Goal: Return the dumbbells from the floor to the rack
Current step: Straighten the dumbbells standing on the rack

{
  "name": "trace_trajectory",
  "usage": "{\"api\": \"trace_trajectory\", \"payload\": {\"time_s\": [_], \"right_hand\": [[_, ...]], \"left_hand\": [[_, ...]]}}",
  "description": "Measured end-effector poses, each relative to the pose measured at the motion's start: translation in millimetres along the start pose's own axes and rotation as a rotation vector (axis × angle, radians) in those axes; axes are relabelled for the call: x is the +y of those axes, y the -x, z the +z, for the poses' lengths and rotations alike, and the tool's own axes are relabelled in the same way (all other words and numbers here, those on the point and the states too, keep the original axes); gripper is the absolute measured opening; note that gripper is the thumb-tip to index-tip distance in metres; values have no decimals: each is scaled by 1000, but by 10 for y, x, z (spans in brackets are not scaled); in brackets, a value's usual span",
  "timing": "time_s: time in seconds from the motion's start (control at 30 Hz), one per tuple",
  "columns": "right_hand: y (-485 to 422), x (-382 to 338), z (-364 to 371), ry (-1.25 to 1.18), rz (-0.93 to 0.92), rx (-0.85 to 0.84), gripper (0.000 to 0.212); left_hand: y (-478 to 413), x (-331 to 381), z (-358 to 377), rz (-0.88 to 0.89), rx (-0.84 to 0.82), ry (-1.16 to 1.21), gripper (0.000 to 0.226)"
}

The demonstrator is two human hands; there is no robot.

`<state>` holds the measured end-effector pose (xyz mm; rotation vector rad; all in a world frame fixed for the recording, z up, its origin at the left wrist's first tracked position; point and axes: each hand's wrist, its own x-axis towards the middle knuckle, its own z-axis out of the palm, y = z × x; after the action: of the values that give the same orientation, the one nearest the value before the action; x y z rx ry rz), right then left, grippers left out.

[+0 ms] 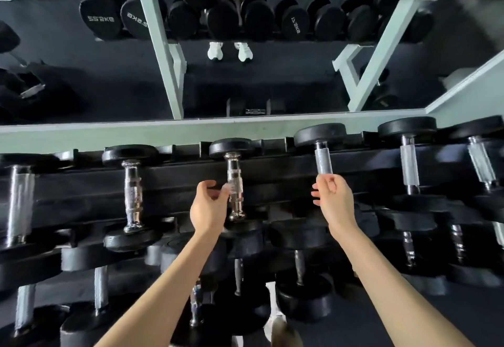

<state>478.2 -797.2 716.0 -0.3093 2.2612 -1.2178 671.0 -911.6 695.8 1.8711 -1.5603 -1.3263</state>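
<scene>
Step in hand: seating two dumbbells on the top tier of the rack (177,180).

The chrome dumbbell (235,183) lies across the rack rails, far head against the back edge. The left hand (208,204) is just beside its handle, fingers released and loosely curved, not closed round the bar; motion blur hides whether they touch it.

The grey-handled dumbbell (321,159) lies likewise, one slot to the right. The right hand (334,200) is at the near end of its handle with fingers curled. Whether they are grasping the bar cannot be told.

Judgement: placement is largely complete. The next move calls for confirming that both sit stable in their slots, then withdrawing the hands clear of the neighbouring heads.
</scene>
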Motion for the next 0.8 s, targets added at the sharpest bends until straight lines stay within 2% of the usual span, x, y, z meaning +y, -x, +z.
{"api": "trace_trajectory", "payload": {"time_s": [0.13,0.23,0.37,0.57,0.63,0.73,0.8], "right_hand": [[-228,49,-370,270,-121,149,24],[-497,105,-507,366,-62,42,36],[-824,233,-575,404,-38,-120,41],[-1081,204,-1125,305,-175,-158,33],[-1212,248,-1448,324,-252,-91,28],[-1432,378,-1877,473,-383,148,23],[-1583,488,-2095,567,-324,181,31]], "left_hand": [[163,224,174,81,62,80,24],[293,407,504,160,22,87,14],[444,683,1102,183,-91,77,14],[750,1144,1863,193,-126,108,8],[843,1320,2160,223,-154,79,10],[939,1531,2598,210,-210,79,15],[983,1654,2878,177,-267,84,20]]}}
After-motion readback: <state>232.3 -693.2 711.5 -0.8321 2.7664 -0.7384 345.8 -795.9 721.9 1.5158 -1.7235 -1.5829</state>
